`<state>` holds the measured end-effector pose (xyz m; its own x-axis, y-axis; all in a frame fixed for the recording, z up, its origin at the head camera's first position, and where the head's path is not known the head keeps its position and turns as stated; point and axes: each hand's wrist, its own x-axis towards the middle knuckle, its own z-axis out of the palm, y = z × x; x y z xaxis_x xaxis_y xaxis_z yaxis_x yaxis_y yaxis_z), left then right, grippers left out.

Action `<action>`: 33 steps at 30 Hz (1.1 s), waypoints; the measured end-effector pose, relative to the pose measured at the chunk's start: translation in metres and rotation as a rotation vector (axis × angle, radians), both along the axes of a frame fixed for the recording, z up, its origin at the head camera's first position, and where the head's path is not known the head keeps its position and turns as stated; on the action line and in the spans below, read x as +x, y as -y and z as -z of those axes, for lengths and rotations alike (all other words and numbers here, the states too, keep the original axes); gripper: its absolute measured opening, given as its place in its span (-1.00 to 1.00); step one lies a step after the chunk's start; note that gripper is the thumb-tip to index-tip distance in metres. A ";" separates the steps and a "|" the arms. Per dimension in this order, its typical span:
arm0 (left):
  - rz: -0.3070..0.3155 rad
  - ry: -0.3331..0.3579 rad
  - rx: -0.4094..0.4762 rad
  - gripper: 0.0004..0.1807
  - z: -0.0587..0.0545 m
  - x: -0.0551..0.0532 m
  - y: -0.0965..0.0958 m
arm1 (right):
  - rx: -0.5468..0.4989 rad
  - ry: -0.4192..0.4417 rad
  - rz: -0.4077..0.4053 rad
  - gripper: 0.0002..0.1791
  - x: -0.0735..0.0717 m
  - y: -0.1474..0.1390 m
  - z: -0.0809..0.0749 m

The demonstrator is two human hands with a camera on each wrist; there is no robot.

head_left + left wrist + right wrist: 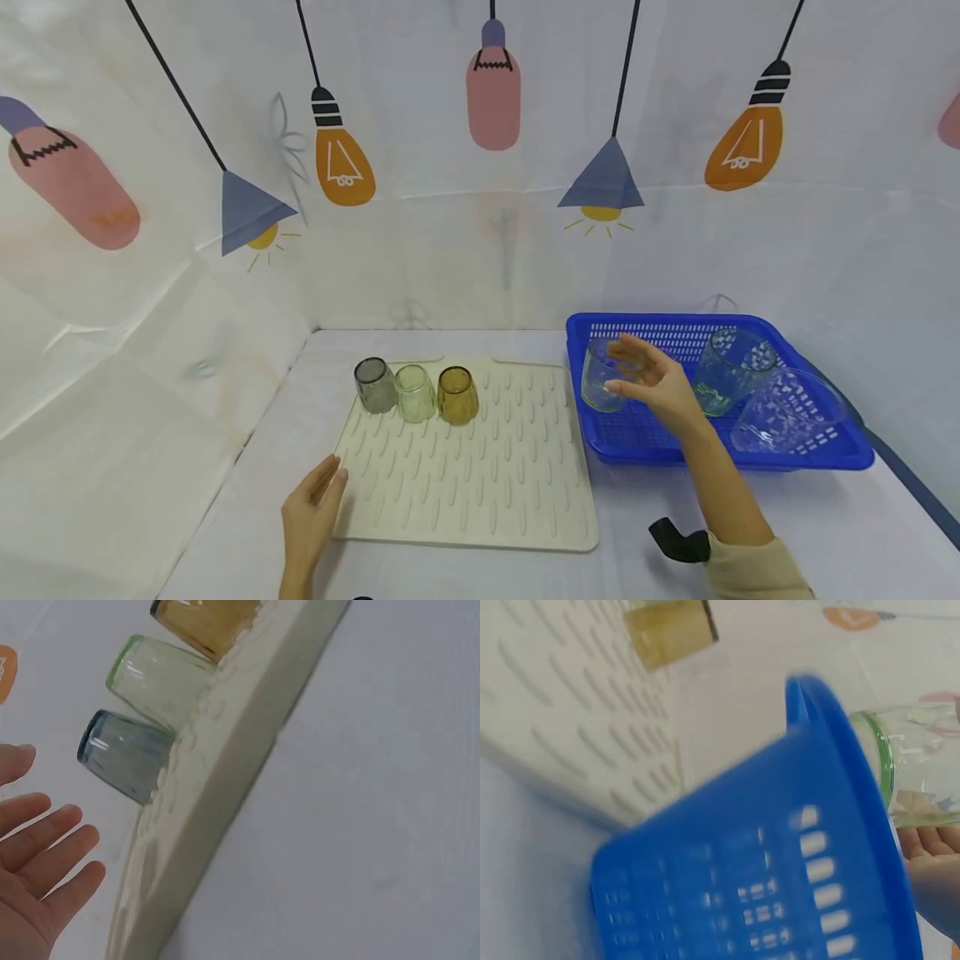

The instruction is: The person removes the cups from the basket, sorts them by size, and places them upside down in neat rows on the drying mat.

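Observation:
My right hand (pixel 656 383) grips a clear glass tumbler (pixel 600 387) with a greenish base, thumb on one side and fingers on the other. In the right wrist view this tumbler (pixel 922 761) shows beside the rim of the blue basket (pixel 832 750). My left hand (pixel 311 504) hovers by the left edge of a cream draining mat (pixel 510 492), fingers extended and holding nothing. On the mat's back left stand a grey glass (pixel 375 386), a pale green glass (pixel 415 394) and an amber glass (pixel 457 396) in a row.
Two larger glasses lie in the basket at its right: a bluish-green glass (pixel 731 371) and a clear glass (pixel 787 412) leaning over. A black curved object (pixel 678 542) shows by the right sleeve (pixel 757 571). A lamp-printed white sheet (pixel 435 250) hangs behind.

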<state>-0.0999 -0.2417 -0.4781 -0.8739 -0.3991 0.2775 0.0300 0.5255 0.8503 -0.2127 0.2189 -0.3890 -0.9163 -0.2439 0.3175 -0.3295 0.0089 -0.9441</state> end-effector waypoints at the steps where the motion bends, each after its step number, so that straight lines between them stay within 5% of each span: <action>1: 0.023 -0.016 0.035 -0.62 -0.002 -0.002 -0.003 | -0.031 -0.001 -0.015 -0.24 0.002 0.003 0.000; 5: 0.132 -0.060 0.157 -0.67 -0.011 -0.009 -0.016 | -0.111 -0.030 -0.059 -0.25 0.007 0.017 0.000; 12: 0.306 -0.138 0.309 -0.71 -0.025 -0.020 -0.045 | -0.090 -0.068 -0.098 -0.22 0.013 0.041 0.002; 27: 0.659 -0.165 0.390 -0.62 -0.049 -0.035 -0.108 | -0.050 -0.186 -0.135 -0.16 0.032 0.097 0.012; 33: 0.725 -0.175 0.389 -0.51 -0.059 -0.039 -0.128 | -0.025 -0.164 -0.143 -0.17 0.039 0.112 0.015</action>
